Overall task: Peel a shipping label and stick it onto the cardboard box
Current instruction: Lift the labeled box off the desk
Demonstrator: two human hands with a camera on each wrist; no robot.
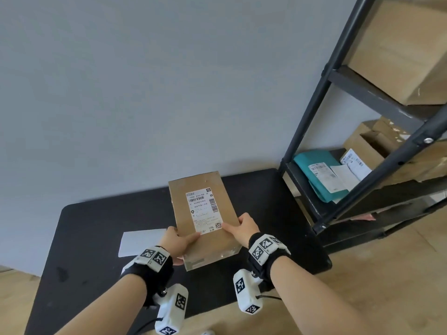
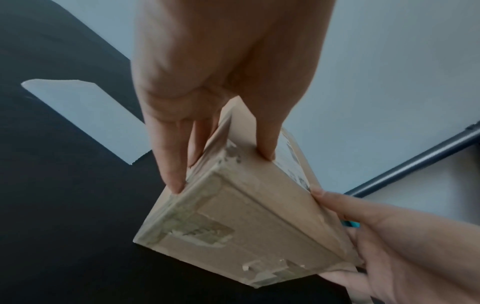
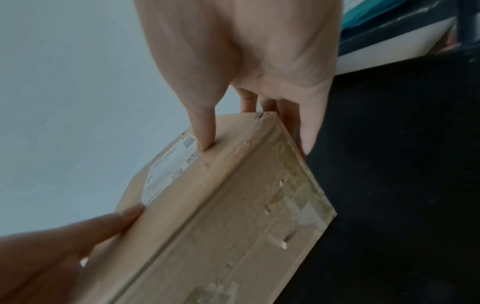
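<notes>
Both hands hold a brown cardboard box over the black table, near end toward me. A white shipping label with barcodes lies flat on its top face. My left hand grips the near left corner, thumb on top at the label's lower edge and fingers down the side. My right hand grips the near right edge; its thumb presses by the label corner, with the fingers along the side. The near end face shows torn tape remnants.
A blank white backing sheet lies on the table left of the box. A black metal shelf rack stands at the right, holding cardboard boxes and a teal parcel with labels. A grey wall runs behind the table.
</notes>
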